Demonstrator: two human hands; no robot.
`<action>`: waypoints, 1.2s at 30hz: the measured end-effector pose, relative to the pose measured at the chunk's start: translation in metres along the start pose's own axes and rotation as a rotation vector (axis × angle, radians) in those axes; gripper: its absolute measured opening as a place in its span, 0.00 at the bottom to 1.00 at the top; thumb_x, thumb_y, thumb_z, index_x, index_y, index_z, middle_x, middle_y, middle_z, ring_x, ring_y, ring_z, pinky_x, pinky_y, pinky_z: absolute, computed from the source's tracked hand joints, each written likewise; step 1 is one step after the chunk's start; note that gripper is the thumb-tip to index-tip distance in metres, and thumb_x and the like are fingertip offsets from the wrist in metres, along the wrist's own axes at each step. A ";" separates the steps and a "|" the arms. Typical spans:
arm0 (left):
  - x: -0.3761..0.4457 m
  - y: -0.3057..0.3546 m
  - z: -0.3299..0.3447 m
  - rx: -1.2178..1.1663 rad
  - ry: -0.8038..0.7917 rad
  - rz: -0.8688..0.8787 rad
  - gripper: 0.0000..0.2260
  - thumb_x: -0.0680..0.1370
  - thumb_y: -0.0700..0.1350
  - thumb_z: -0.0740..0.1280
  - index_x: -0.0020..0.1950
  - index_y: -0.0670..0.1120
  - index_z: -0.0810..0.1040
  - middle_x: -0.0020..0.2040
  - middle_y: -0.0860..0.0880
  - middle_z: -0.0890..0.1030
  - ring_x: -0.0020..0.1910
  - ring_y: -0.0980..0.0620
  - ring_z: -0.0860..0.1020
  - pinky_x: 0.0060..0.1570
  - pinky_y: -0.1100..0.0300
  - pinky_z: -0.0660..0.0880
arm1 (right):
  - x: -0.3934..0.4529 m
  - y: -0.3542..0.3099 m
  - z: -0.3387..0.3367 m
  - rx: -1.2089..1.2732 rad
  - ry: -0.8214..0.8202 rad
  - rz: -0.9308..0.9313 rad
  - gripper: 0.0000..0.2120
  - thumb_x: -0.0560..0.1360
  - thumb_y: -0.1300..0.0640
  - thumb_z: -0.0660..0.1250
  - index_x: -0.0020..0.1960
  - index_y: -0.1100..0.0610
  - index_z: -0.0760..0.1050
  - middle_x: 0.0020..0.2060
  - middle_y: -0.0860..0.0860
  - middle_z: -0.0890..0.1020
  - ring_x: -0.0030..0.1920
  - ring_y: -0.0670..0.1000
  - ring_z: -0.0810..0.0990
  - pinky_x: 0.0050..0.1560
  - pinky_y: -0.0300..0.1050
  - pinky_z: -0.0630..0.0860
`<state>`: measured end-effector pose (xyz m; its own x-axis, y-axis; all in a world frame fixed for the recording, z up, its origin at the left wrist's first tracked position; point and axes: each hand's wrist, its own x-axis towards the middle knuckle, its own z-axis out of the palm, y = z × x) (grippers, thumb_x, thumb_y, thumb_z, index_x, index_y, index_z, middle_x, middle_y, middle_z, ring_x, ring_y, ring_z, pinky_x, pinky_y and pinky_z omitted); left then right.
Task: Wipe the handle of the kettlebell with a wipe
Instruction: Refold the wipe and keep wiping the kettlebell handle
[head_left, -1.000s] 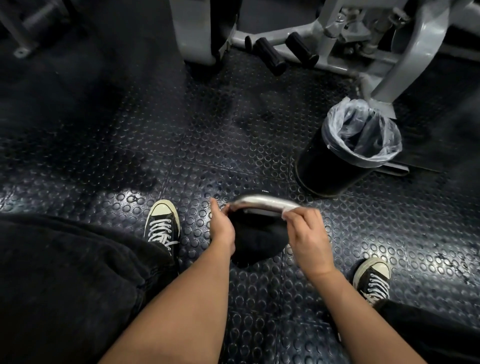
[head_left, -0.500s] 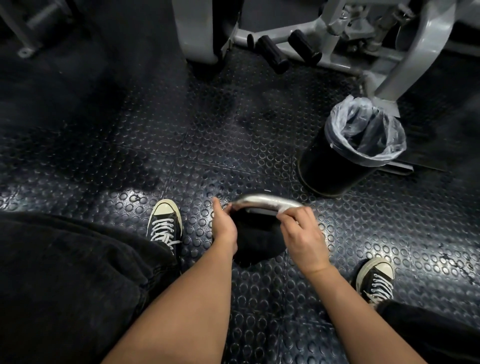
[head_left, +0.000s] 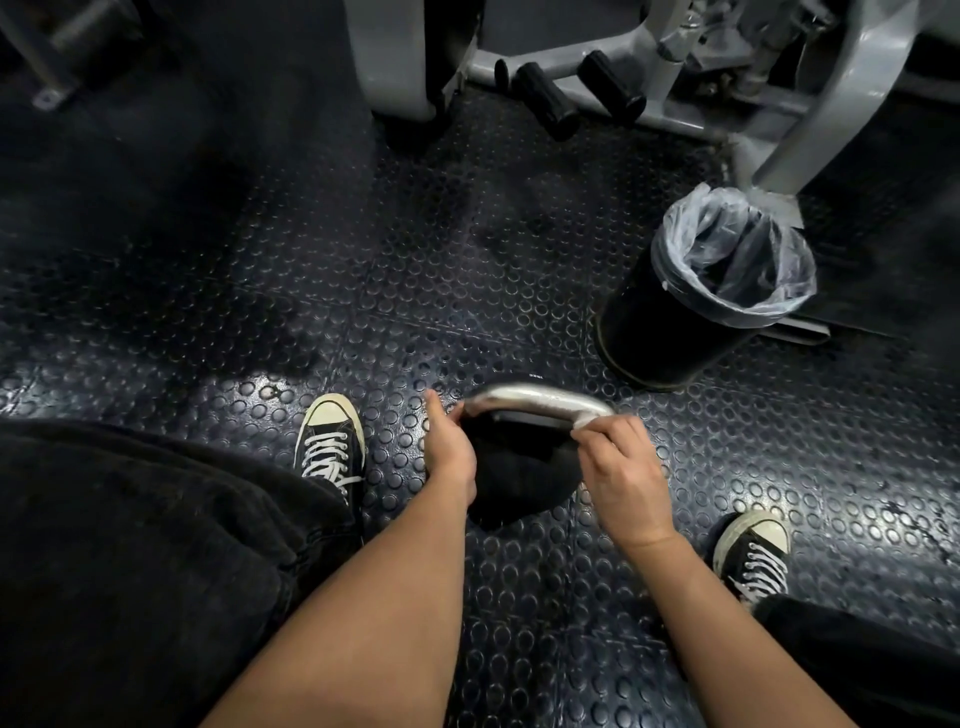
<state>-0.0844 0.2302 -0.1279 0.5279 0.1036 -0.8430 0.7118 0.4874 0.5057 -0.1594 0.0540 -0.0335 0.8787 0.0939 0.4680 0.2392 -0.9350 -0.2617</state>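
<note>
the right hand (head_left: 621, 475) pinches a pale wipe (head_left: 589, 417) round the right end of the curved silver handle (head_left: 535, 397), fingers curled to drag it along the metal. the left hand (head_left: 449, 452) has its grip curled on the handle's left end, thumb up, probably to steady the round black kettlebell (head_left: 514, 478). the kettlebell sits on the dark studded rubber floor (head_left: 208, 322), between two black lace-up sneakers; beyond it to the right stands a black bin with a clear liner (head_left: 691, 306), then a grey gym machine frame (head_left: 810, 104).
</note>
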 end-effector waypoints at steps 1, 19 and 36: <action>0.000 0.000 0.000 -0.001 -0.002 -0.001 0.42 0.58 0.85 0.55 0.52 0.58 0.87 0.56 0.46 0.86 0.58 0.41 0.82 0.62 0.38 0.76 | 0.001 -0.002 0.001 0.003 0.017 -0.004 0.05 0.72 0.69 0.74 0.48 0.65 0.83 0.44 0.54 0.81 0.46 0.54 0.76 0.52 0.41 0.75; -0.021 0.009 0.002 -0.017 -0.009 0.019 0.39 0.63 0.82 0.56 0.52 0.55 0.87 0.55 0.45 0.86 0.57 0.41 0.83 0.63 0.38 0.76 | 0.002 -0.039 0.023 0.210 0.285 0.347 0.07 0.70 0.70 0.74 0.45 0.61 0.83 0.43 0.51 0.81 0.45 0.50 0.79 0.48 0.39 0.77; -0.040 0.016 0.009 -0.057 -0.067 0.019 0.33 0.77 0.74 0.55 0.57 0.48 0.84 0.54 0.43 0.86 0.53 0.43 0.84 0.53 0.49 0.80 | 0.025 -0.064 0.029 1.545 0.629 1.845 0.20 0.79 0.62 0.67 0.70 0.61 0.69 0.59 0.53 0.78 0.48 0.44 0.79 0.39 0.33 0.73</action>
<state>-0.0901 0.2261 -0.0840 0.5726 0.0558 -0.8179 0.6748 0.5344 0.5089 -0.1406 0.1260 -0.0297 0.3640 -0.4655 -0.8067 -0.0161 0.8629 -0.5052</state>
